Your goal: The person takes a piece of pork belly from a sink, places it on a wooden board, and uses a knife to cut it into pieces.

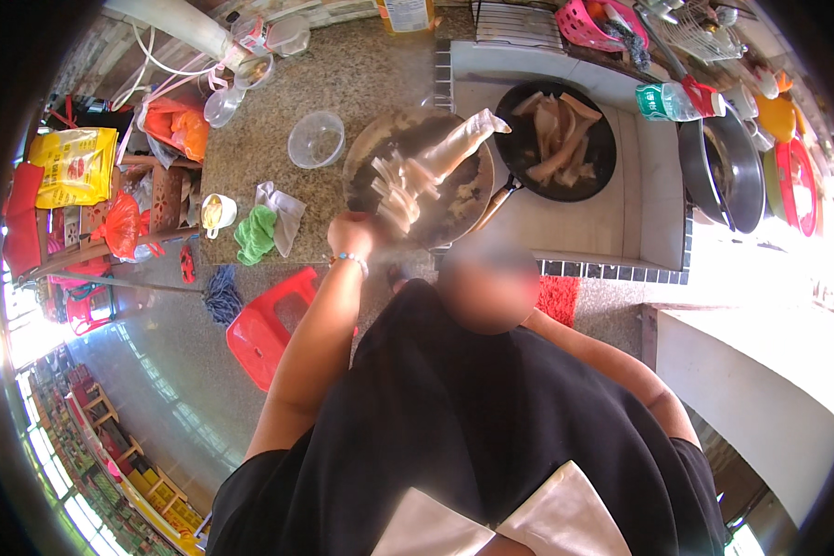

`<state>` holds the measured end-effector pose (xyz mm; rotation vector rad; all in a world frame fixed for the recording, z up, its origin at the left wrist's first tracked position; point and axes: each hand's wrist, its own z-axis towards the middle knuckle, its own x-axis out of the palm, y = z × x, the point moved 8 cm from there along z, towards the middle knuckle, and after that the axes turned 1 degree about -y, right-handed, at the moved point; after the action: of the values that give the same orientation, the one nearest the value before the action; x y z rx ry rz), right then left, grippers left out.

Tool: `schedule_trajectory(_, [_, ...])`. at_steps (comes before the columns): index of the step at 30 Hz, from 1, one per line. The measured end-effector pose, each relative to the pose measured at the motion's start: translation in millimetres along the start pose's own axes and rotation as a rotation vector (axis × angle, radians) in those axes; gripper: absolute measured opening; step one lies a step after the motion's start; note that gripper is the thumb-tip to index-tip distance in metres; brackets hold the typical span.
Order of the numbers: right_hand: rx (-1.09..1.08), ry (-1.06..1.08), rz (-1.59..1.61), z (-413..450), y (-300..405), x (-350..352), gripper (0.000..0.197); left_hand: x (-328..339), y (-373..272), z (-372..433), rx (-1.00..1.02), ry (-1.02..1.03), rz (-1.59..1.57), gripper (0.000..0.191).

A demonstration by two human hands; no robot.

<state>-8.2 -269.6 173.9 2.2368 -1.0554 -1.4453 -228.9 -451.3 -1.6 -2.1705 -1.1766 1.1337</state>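
Observation:
My left hand (353, 233) is at the near left rim of a round, worn chopping board (469, 198), its fingers closed around the rim. Sliced pale strips of meat or fat (399, 191) lie on the board. One long piece (465, 142) stretches past its right rim toward a black frying pan (601, 177). More such strips (559, 139) lie in the pan, whose wooden handle (495, 207) points toward me. A blurred patch covers the end of my right forearm, so my right hand is out of sight.
A clear plastic bowl (316, 140), a green cloth (256, 233), a grey cloth (283, 212) and a white cup (218, 213) sit on the granite counter (361, 69). Right of the pan are a plastic bottle (674, 101) and a large dark pot (743, 167). A red stool (257, 351) stands below left.

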Motion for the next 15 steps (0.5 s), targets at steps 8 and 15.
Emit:
schedule_trajectory(8, [0.035,0.129,-0.144,-1.6,9.5,-12.9,0.030,-6.0,-16.1,-9.1,0.219,-0.077,0.108,0.009])
schedule_trajectory(15, [0.120,-0.018,-0.395,-13.2,25.1,-47.5,0.024,-8.4,-63.9,-44.2,0.517,-0.200,0.464,0.016])
